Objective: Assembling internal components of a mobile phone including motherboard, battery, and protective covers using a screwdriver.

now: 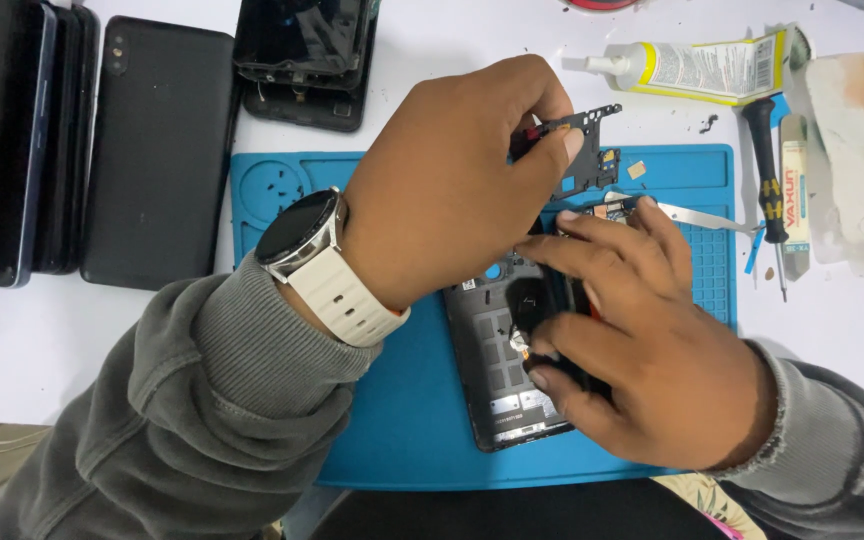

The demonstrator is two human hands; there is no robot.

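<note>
Two hands at an opened phone on a blue mat

On the ribbed blue silicone mat [412,440], the left hand [452,190] pinches a thin black perforated cover plate [592,150] above the opened phone [502,370]; the right hand [652,370], fingers spread, presses the phone down. Beyond the mat's top right corner lies a yellow-and-white glue tube [702,68].

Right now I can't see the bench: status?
Left hand pinching black plastic cover plate. Right hand pressing opened black phone on blue mat.
</note>
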